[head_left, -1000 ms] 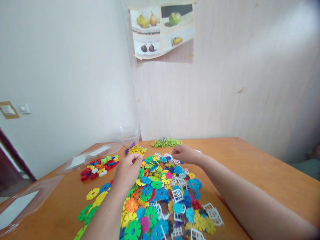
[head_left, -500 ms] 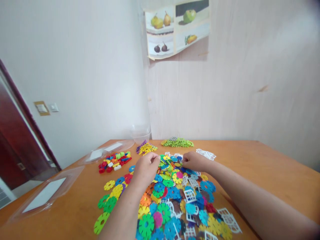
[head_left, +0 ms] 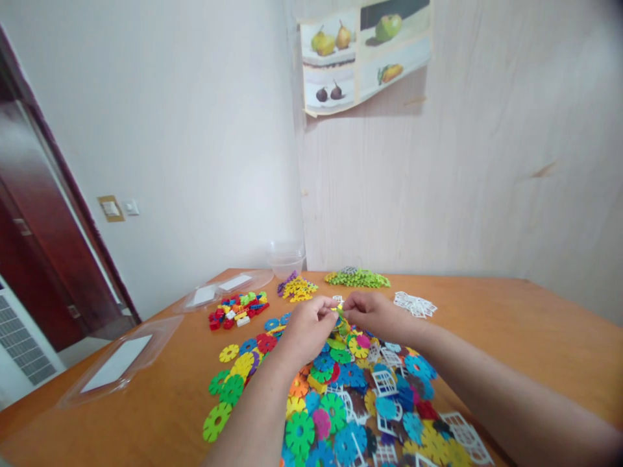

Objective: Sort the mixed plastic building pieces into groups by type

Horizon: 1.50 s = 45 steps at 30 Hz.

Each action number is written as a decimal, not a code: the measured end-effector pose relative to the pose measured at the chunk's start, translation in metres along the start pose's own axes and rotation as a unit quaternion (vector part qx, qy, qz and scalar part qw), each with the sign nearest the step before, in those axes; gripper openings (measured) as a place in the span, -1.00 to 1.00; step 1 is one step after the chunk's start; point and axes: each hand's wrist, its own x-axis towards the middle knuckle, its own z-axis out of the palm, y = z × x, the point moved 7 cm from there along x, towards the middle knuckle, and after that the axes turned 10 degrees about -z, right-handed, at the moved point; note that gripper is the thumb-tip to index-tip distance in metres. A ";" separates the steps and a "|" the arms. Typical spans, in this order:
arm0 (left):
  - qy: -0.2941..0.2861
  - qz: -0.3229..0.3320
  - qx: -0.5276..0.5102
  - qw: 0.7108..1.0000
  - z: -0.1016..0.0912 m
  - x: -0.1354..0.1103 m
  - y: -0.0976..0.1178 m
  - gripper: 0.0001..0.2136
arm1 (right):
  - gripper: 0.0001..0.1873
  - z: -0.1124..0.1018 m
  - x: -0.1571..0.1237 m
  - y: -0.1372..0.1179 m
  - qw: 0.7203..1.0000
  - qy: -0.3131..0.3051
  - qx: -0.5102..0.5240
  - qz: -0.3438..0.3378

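Observation:
My left hand (head_left: 311, 327) and my right hand (head_left: 376, 316) meet above the far end of a loose pile of plastic pieces. Fingers and thumb are pinched together on each hand. A small bit of yellow-green (head_left: 341, 311) shows between the fingertips, too small and covered to name. Below the hands spread notched flower-shaped discs, such as a green disc (head_left: 300, 433) and a blue disc (head_left: 350, 442). White lattice window pieces (head_left: 384, 383) lie mixed among them. My forearms hide parts of the pile on both sides.
Behind the pile sit yellow and purple pieces (head_left: 296, 288), light green pieces (head_left: 359, 278) and white pieces (head_left: 415, 304). Building bricks (head_left: 238, 310) are heaped at the left. A clear tub (head_left: 286, 261) stands by the wall. Clear plastic lids (head_left: 168, 331) with white labels lie along the left edge.
My two hands have come together from either side of the pile's far end, and their fingertips now meet. The view has turned slightly left.

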 end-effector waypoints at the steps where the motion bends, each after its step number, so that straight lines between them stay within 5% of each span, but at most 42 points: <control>1: -0.002 0.002 -0.005 1.000 0.001 0.000 0.000 -0.72 | -0.89 0.000 0.000 -0.002 1.000 0.003 0.003 -0.002; 10: 0.056 -0.018 -0.028 0.998 -0.012 0.006 -0.008 -0.88 | -0.81 0.004 -0.003 -0.008 0.999 0.040 0.023 -0.015; 17: 0.204 -0.039 -0.241 0.948 -0.062 0.006 -0.016 -0.79 | -0.84 0.014 -0.025 -0.074 0.984 0.046 -0.079 -0.154; 24: 0.252 -0.063 -0.399 0.879 -0.089 0.010 -0.037 -0.75 | -0.82 0.060 -0.077 -0.139 0.948 -0.084 -0.143 -0.273; 29: 0.266 -0.099 -0.413 0.866 -0.093 0.009 -0.042 -0.77 | -0.86 0.053 -0.111 -0.132 0.960 -0.074 -0.148 -0.227; 34: 0.271 -0.125 -0.422 0.856 -0.091 0.012 -0.048 -0.81 | -0.82 0.028 -0.132 -0.104 0.969 0.026 -0.170 -0.179; 45: 0.280 -0.129 -0.472 0.826 -0.083 0.013 -0.050 -0.89 | -0.75 0.015 -0.145 -0.100 0.934 0.061 -0.248 -0.251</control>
